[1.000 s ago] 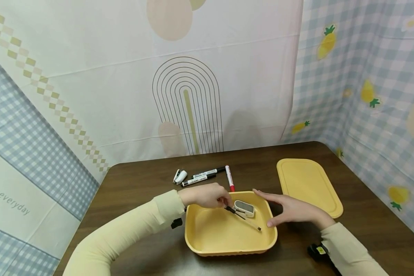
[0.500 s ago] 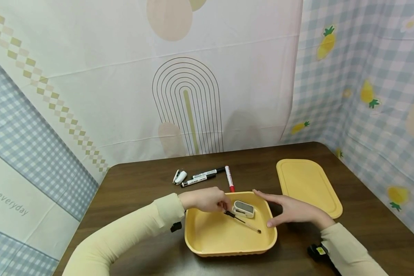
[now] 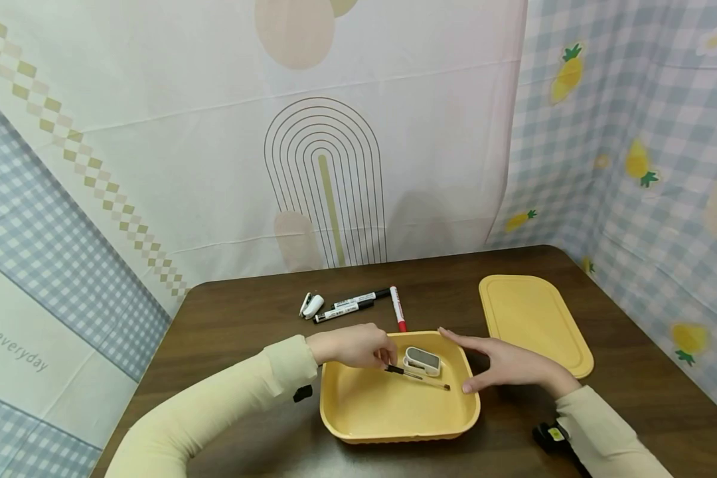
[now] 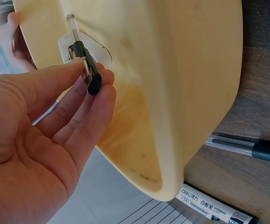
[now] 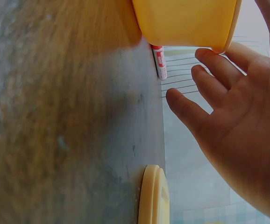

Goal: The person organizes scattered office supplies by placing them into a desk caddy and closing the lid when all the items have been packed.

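My left hand (image 3: 358, 346) pinches a clear-barrelled pen (image 4: 89, 70) by its black-capped end, thumb on one side and fingertips on the other. The pen slants over the inside of a yellow bin (image 3: 358, 401), its far end toward the right wall. Close beside it, in the bin's back right part, sits a small white device with a grey panel (image 3: 424, 359). My right hand (image 3: 510, 362) rests at the bin's right side with fingers spread along the back right corner, thumb on the right rim.
Behind the bin lie two black-capped whiteboard markers (image 3: 343, 312), a red-capped marker (image 3: 398, 309) and a small white object (image 3: 313, 306). A pen with a black end (image 4: 268, 151) lies beside the bin. The yellow lid (image 3: 534, 322) lies at the right.
My left hand has shifted slightly left and down with the pen, which now lies at a flatter slant. My right hand and the bin have stayed put.
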A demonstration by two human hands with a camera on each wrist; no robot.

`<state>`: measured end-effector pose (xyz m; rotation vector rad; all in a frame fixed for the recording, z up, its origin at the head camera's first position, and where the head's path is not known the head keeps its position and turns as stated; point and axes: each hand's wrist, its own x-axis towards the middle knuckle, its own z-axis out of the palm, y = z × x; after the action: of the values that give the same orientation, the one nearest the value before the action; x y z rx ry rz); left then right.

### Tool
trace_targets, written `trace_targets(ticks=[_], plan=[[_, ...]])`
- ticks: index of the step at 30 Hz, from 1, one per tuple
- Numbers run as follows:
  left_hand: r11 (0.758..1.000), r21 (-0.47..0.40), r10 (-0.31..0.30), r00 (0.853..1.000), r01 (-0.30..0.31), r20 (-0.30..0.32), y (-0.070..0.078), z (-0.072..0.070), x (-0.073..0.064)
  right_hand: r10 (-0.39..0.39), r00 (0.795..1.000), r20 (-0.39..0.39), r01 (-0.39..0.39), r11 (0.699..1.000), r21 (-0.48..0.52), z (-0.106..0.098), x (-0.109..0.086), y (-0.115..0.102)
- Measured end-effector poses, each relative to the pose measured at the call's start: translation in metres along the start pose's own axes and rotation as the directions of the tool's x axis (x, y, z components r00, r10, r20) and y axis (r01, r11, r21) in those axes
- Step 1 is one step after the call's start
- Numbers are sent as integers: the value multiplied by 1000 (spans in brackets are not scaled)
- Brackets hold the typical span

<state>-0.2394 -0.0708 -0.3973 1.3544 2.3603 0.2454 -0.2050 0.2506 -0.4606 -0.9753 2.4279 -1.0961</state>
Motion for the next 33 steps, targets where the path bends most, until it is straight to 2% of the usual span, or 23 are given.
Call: trace_targets(ticks=[5,11,23,30,33], plan=[[1000,-2,9,1000,-9,-10,-1,-1,-2,0,1000,0,0,1000,-19,0,0,1],[999,-21,23,998,-24,-62,-5,-7,-7,-5,1000,-3,5,1000,-23,0,1,1],[996,-74,43,988,-54,-147,-5,-29,-22,7,1000,2,-7,1000,-20,1,1,1],[990,-131,20,972,-52,-236,-9,-41,-32,-4,1000,3,4,1000,4,0,1,2],[986,-163,-23,959,-24,-282,-10,-44,-37,-7,1000,3,7,1000,10,0,1,2]])
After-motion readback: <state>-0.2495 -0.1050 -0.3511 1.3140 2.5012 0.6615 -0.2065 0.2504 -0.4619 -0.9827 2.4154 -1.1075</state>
